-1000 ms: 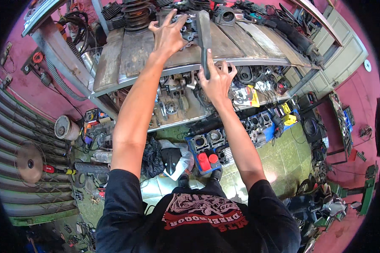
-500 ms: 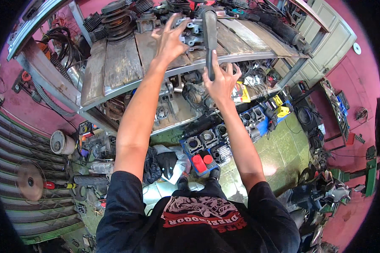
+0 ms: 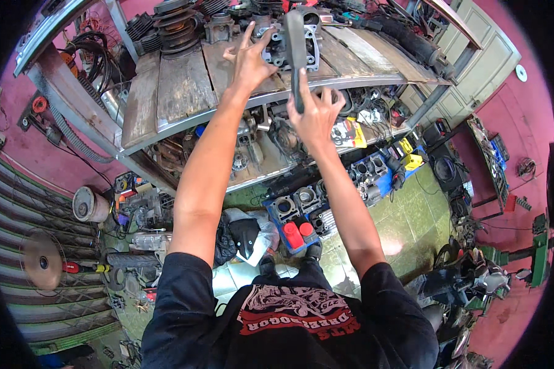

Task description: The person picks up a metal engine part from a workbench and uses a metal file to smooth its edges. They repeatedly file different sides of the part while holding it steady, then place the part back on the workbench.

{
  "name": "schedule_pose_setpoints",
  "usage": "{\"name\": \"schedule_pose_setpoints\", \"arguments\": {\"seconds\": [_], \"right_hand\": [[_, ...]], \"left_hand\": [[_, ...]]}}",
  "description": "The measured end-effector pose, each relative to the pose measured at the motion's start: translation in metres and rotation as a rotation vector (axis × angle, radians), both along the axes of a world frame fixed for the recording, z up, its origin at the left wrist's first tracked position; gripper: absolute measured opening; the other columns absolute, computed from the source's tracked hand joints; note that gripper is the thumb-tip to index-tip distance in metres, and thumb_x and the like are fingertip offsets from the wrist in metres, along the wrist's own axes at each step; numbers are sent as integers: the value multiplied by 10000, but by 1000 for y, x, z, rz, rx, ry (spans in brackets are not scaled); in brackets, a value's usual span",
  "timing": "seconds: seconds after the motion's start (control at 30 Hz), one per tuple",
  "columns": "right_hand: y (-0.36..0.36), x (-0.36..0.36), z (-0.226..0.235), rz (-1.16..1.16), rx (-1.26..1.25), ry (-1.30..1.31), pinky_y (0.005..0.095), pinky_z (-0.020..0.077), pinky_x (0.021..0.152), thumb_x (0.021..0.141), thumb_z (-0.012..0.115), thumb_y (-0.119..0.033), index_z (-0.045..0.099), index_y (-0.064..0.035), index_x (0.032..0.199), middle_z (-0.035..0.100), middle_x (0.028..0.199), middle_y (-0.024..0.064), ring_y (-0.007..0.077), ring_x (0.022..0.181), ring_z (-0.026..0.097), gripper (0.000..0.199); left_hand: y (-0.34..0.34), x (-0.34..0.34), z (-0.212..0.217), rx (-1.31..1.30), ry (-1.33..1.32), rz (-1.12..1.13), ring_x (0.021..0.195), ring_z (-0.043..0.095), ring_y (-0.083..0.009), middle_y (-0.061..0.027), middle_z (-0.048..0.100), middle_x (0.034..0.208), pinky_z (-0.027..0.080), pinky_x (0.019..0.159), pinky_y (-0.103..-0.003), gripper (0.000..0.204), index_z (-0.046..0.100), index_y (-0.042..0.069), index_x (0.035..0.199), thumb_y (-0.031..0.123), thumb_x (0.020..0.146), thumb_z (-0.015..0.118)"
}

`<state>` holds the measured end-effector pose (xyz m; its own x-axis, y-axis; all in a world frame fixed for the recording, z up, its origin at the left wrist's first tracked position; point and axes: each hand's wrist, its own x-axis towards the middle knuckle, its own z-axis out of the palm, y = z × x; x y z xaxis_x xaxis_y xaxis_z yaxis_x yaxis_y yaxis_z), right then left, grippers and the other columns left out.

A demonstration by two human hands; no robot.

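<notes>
Steel bucket: a round, dented-looking pail (image 3: 91,204) stands apart from the worktop (image 3: 139,106), well below its left end.
Finned parts: toward the worktop's back left corner, a dark, ribbed cylindrical stack (image 3: 177,29) rises from the planks.
Left hand: the left hand (image 3: 247,66) is over the front half of the planks, fingers spread, index fingertip and thumb at the casting's left side; from here I cannot tell whether it grips.
Engine casting: the pale metal casting (image 3: 311,59), with holes around its outline, lies on the planks near the worktop's front edge, about midway along.
Bar-shaped tool: a long grey tool (image 3: 295,46), slightly blurred, passes over the casting, its narrower end reaching past the front edge.
Right hand: the right hand (image 3: 317,120), in front of that edge, is closed on the tool's narrow end, index finger laid along it.
Blue tray: on the floor below the front edge, the tray (image 3: 301,249) carries cylinder blocks (image 3: 305,197) and a red bottle (image 3: 293,234).
Dark cylinder: a long black tube-like part (image 3: 412,43) lies toward the worktop's right end.
</notes>
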<state>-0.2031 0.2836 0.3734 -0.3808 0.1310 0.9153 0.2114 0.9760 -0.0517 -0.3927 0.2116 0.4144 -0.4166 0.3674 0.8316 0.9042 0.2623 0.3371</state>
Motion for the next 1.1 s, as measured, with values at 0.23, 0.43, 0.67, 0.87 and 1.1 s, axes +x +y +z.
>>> {"name": "schedule_pose_setpoints", "arguments": {"seconds": [0.23,0.43,0.67,0.87,1.1], "right_hand": [[15,16,-44,66,10,-84,597,330,1000,791,785,-241,500,-145,1517,696,739,63,262,945,597,785],[9,12,-19,45,2,-51,619,287,1055,825,757,-246,488,-137,1528,721,773,68,281,999,607,761],[7,2,-29,54,57,-93,675,222,1128,836,754,-242,498,-132,1517,741,814,75,268,1191,628,736],[0,7,-28,127,5,-40,697,204,1125,804,758,-211,519,-147,1504,732,792,70,274,1168,641,743],[8,-7,-25,88,65,-51,676,253,1101,796,775,-234,510,-140,1506,721,763,74,265,1094,653,763]], "left_hand": [[3,2,8,-84,-9,62,1455,425,-211,-191,375,1628,254,1010,-542,1043,555,381,1465,220,499,913],[-3,-7,5,-45,5,58,1451,439,-210,-181,412,1604,258,1005,-585,1016,551,415,1450,247,520,924],[0,-8,8,-119,7,122,1486,395,-206,-195,414,1601,255,1009,-537,986,554,384,1468,253,554,898],[-1,-5,4,-62,-22,45,1513,351,-199,-181,593,1452,255,986,-538,990,568,346,1466,200,537,879],[0,-8,5,-52,-3,51,1518,322,-181,-154,697,1253,251,974,-564,960,584,350,1435,229,543,918]]}}
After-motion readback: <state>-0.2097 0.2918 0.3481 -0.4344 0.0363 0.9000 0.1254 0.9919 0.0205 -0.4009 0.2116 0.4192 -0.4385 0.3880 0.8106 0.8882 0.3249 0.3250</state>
